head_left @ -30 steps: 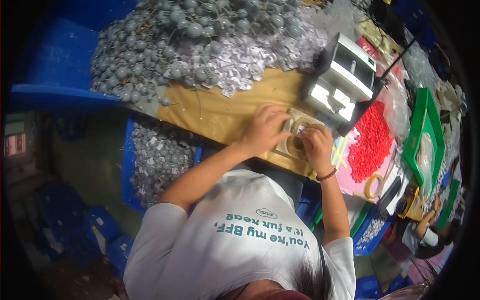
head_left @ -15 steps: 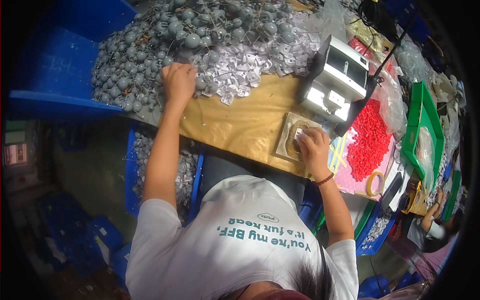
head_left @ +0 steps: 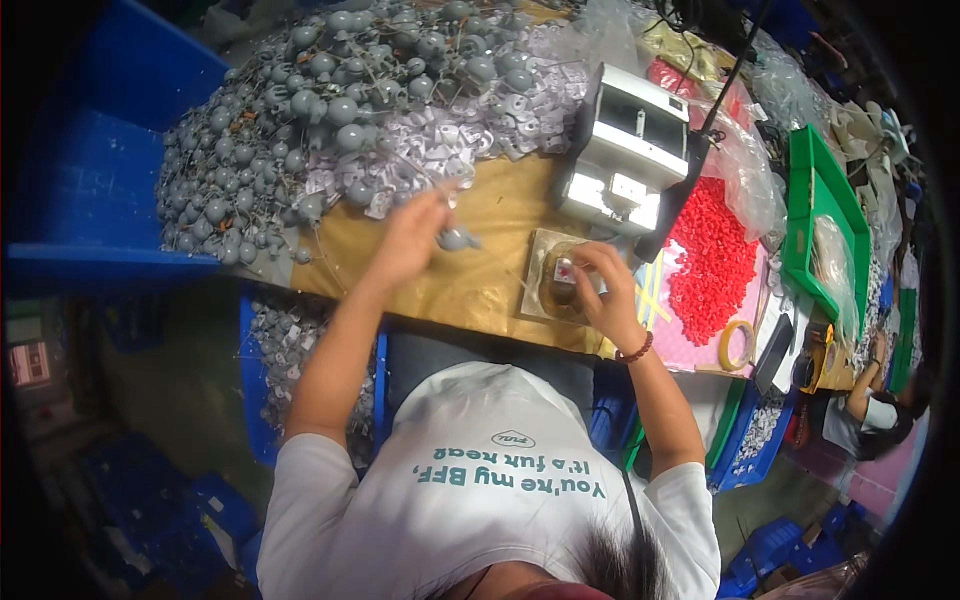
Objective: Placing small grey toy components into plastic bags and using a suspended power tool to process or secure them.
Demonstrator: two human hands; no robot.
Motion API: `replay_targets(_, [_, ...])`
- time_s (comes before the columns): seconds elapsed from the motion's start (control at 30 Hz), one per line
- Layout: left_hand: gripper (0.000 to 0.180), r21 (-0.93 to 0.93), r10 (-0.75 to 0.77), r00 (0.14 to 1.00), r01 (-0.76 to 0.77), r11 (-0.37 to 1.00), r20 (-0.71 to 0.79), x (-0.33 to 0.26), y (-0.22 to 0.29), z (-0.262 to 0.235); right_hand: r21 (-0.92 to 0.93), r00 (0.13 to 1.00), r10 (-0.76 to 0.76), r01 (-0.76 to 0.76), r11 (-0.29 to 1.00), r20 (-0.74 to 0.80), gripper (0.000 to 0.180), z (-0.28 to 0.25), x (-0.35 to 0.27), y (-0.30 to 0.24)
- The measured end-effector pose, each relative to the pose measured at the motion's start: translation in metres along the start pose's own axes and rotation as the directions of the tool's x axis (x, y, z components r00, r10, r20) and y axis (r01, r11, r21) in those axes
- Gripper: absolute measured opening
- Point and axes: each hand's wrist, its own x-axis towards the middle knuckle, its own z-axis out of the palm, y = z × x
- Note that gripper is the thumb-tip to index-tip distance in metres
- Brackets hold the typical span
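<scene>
My left hand, smeared by motion, is closed over the yellow-brown work surface, in front of the pile. A round grey plastic ball piece with a thin stem hangs at its fingers. My right hand pinches a small white plastic tag at the round centre of a square fixture block. The tag carries a small red mark. Beyond my hands lie heaped grey ball pieces and many flat white tags.
A white machine stands behind the fixture. To the right are red small parts, a tape roll and a green tray. A blue bin is at the left; another person works at far right.
My left hand has left the pile's edge and moved right toward the fixture, a grey ball piece now at its fingers. My right hand stays at the fixture. The whole view has shifted slightly.
</scene>
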Motion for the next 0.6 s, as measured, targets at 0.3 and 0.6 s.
replay_targets(0.3, [0.026,0.435,0.007,0.990,-0.068,0.898,0.139,0.001,0.008,0.053,-0.048,0.954,-0.271,0.279,0.959,0.130,0.051,-0.008,0.038,-0.042])
replay_targets(0.6, [0.012,0.643,0.351,0.918,-0.158,0.749,-0.183,-0.011,0.062,0.030,-0.056,0.949,-0.309,0.312,0.948,0.060,0.046,-0.003,0.039,-0.048])
